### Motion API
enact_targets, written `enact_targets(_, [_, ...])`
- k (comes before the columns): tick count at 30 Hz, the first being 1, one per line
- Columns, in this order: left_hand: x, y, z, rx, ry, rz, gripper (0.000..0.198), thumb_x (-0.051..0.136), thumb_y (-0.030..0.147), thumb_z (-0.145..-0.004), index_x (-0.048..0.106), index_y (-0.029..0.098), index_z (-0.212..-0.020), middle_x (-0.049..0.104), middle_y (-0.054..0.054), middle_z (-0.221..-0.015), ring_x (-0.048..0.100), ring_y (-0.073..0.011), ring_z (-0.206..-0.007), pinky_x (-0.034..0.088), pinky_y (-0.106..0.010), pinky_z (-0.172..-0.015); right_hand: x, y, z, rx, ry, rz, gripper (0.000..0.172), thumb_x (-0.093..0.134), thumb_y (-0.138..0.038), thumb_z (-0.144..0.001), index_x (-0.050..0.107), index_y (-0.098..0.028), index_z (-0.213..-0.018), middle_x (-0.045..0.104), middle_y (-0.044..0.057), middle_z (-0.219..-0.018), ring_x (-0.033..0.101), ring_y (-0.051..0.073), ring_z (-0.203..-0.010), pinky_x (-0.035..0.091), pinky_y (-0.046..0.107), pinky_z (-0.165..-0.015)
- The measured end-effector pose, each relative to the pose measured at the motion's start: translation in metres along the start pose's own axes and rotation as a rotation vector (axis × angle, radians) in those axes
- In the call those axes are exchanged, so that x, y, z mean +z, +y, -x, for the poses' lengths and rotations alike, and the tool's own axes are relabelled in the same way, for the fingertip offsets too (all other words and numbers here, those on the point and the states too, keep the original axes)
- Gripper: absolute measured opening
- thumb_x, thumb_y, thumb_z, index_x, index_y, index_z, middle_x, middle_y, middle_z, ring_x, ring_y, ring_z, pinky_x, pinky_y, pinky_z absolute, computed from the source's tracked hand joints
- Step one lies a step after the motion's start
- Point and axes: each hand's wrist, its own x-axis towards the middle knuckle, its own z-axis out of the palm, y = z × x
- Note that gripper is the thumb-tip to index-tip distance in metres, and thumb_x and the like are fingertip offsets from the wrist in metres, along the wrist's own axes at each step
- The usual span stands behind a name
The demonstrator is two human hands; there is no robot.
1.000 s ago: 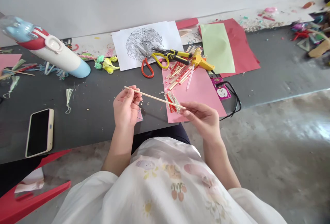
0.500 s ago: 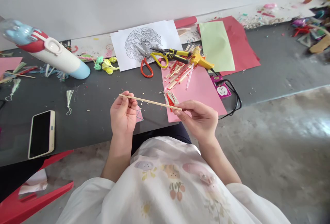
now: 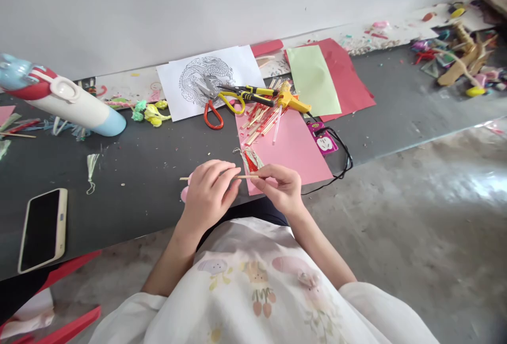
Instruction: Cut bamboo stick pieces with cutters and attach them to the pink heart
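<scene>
A thin pale wooden stick lies level across both my hands near the table's front edge. My right hand pinches its right end between thumb and fingers. My left hand is turned palm down with its fingers curled over the stick, whose left tip sticks out beyond the knuckles. A small pink paper piece peeks out beside the left hand, which hides most of it. Just beyond the right fingers, red and pale tassels lie on a pink sheet.
Behind my hands are scissors, yellow-black pliers, a yellow glue gun and red-tipped sticks. A dragon print lies further back. Left stand a bottle and a phone. A purple socket trails black cable.
My left hand has turned over from palm up to palm down, across the stick. The right hand has moved lower and left, still pinching its end. The view has shifted right.
</scene>
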Motion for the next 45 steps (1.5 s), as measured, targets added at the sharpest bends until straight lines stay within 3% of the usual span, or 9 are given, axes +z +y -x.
enact_targets(3, [0.006,0.004,-0.009,0.095,-0.125,-0.068,0.018,0.055,0.024,-0.094,0.065,0.019,-0.108,0.073,-0.007,-0.099,0.067,-0.0217,-0.094,0.049,-0.036,-0.086,-0.003,-0.001,0.002,-0.014,-0.014,-0.018,0.006,0.072,-0.026,-0.081,0.074,-0.021,-0.079,0.073,0.002,-0.073,0.065,0.015,-0.063,0.054,0.028,-0.06])
enact_targets(8, [0.018,0.008,-0.011,0.071,-0.243,-0.166,0.022,0.045,0.021,-0.098,0.065,0.019,-0.107,0.072,-0.004,-0.083,0.067,-0.0168,-0.074,0.043,-0.029,-0.062,-0.015,0.002,-0.003,0.044,-0.042,0.069,0.015,0.067,-0.034,-0.086,0.072,-0.019,-0.084,0.074,0.004,-0.078,0.068,0.016,-0.07,0.056,0.029,-0.067])
enact_targets(11, [0.02,0.008,-0.011,0.011,-0.243,-0.233,0.022,0.045,0.025,-0.099,0.066,0.02,-0.101,0.071,-0.003,-0.077,0.066,-0.0159,-0.068,0.038,-0.029,-0.057,-0.029,0.004,-0.011,0.047,-0.078,0.232,0.018,0.064,-0.035,-0.089,0.071,-0.02,-0.094,0.075,0.005,-0.086,0.069,0.017,-0.075,0.055,0.029,-0.068])
enact_targets(17, [0.017,-0.001,-0.004,-0.06,-0.216,-0.239,0.024,0.045,0.027,-0.099,0.067,0.021,-0.092,0.074,-0.004,-0.086,0.067,-0.0146,-0.068,0.036,-0.028,-0.057,-0.059,0.004,-0.027,-0.037,0.01,0.572,0.017,0.055,-0.028,-0.092,0.069,-0.021,-0.099,0.075,0.004,-0.088,0.069,0.016,-0.075,0.052,0.026,-0.063])
enact_targets(22, [0.014,-0.008,0.007,-0.144,-0.224,-0.214,0.023,0.047,0.029,-0.099,0.067,0.021,-0.094,0.075,-0.004,-0.088,0.067,-0.015,-0.069,0.038,-0.027,-0.059,-0.069,0.003,-0.054,-0.166,-0.097,1.052,0.02,0.049,-0.025,-0.095,0.067,-0.018,-0.1,0.073,0.009,-0.09,0.065,0.024,-0.085,0.047,0.034,-0.074])
enact_targets(25, [0.009,-0.011,0.014,-0.194,-0.213,-0.199,0.021,0.048,0.028,-0.098,0.068,0.021,-0.094,0.075,-0.003,-0.087,0.067,-0.0151,-0.069,0.039,-0.026,-0.059,-0.067,0.007,-0.078,-0.188,-0.175,1.248,0.022,0.047,-0.023,-0.094,0.066,-0.016,-0.101,0.07,0.013,-0.096,0.062,0.028,-0.093,0.044,0.036,-0.077])
enact_targets(32, [-0.011,-0.009,0.03,-0.327,-0.253,-0.012,0.021,0.048,0.029,-0.099,0.067,0.021,-0.094,0.072,0.0,-0.079,0.063,-0.011,-0.065,0.041,-0.022,-0.06,-0.051,0.016,-0.136,-0.221,-0.297,1.469,0.027,0.047,-0.026,-0.095,0.063,-0.011,-0.11,0.064,0.019,-0.108,0.056,0.032,-0.104,0.044,0.041,-0.083])
enact_targets(38, [-0.03,-0.012,0.041,-0.42,-0.258,0.095,0.022,0.045,0.029,-0.099,0.066,0.022,-0.096,0.074,-0.001,-0.091,0.065,-0.0118,-0.071,0.045,-0.023,-0.066,-0.034,0.028,-0.182,-0.175,-0.356,1.531,0.037,0.047,-0.036,-0.095,0.061,-0.007,-0.115,0.058,0.024,-0.122,0.05,0.038,-0.117,0.043,0.045,-0.09])
enact_targets(45, [-0.039,-0.027,0.054,-0.486,-0.276,0.143,0.027,0.041,0.032,-0.101,0.065,0.022,-0.096,0.073,-0.002,-0.094,0.067,-0.0146,-0.079,0.047,-0.025,-0.07,-0.021,0.047,-0.229,-0.065,-0.422,1.556,0.06,0.054,-0.052,-0.089,0.05,-0.003,-0.124,0.058,0.028,-0.124,0.052,0.04,-0.117,0.043,0.049,-0.093])
